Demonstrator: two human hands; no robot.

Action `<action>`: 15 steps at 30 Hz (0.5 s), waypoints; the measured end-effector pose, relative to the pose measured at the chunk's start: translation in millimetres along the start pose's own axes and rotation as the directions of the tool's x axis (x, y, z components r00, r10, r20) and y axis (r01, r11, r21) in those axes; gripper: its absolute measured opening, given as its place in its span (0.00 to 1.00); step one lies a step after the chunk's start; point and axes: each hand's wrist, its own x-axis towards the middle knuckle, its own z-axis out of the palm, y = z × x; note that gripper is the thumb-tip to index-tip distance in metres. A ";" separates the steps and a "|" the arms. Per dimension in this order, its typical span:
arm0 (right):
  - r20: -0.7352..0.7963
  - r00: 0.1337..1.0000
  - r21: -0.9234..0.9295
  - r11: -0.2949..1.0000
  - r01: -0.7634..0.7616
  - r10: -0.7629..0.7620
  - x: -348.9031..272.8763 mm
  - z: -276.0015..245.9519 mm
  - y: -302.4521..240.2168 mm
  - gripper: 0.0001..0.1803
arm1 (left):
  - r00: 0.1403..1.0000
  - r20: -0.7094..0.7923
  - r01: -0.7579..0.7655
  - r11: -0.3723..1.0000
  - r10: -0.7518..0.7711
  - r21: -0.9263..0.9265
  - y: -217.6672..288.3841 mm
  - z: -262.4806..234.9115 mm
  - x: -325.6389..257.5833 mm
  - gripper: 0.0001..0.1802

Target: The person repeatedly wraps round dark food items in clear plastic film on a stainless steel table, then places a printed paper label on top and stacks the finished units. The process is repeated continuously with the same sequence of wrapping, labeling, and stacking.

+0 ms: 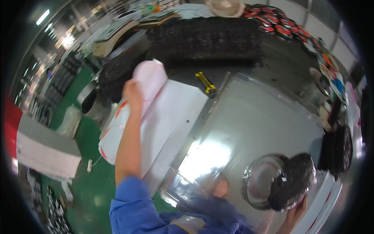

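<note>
Blue sleeve [134,206] nearest; left hand [131,90] fingers grasp a pink sheet [150,80], right hand [297,208] fingers grasp a black round pan [291,181] over the bench [249,117].

Yellow tool [205,83] on dark bench, pale fan [225,6] beyond black stacks [204,38].

My right hand [298,206] shows only at the lower edge, its wrist cut off, and I cannot tell how firmly its fingers grip the dark round disc [292,181]. That disc covers part of the shiny metal ring [257,181] beneath it. My left hand [131,91] hides a strip of the pink sheet [152,78] it lifts, and its fingers sit behind the sheet. A blurred patch [218,191] smears the steel table [253,117] near me. Far items along the rim are too small to identify.
</note>
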 end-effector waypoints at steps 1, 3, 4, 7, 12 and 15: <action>0.139 0.989 -0.043 0.998 0.048 -0.042 1.0 13.0 7.5 0.19 | 0.980 -0.131 0.144 0.989 -0.148 -0.040 -6.2 -24.3 5.8 0.06; -0.026 0.991 0.018 0.991 0.130 -0.130 -0.6 44.7 23.2 0.21 | 0.900 -0.434 -0.085 0.993 0.042 -0.081 32.2 -63.3 -2.1 0.11; 0.061 0.982 -0.029 0.983 0.181 -0.179 4.9 74.6 31.6 0.19 | 0.839 -0.403 0.018 0.759 -0.365 -0.650 118.3 -77.8 -12.8 0.11; 0.181 0.958 -0.036 0.972 0.234 -0.224 25.9 100.8 45.2 0.19 | 0.896 -0.443 -0.203 0.889 0.000 -0.411 167.2 -100.4 -65.7 0.10; 0.143 0.935 -0.016 0.944 0.329 -0.324 20.4 144.2 51.5 0.18 | 0.844 0.285 -0.078 0.629 0.455 -0.774 258.7 -83.2 -149.6 0.16; 0.142 0.914 -0.038 0.920 0.389 -0.381 8.9 152.4 52.8 0.18 | 0.322 0.266 -0.378 0.381 0.909 -0.844 318.7 -70.7 -180.8 0.21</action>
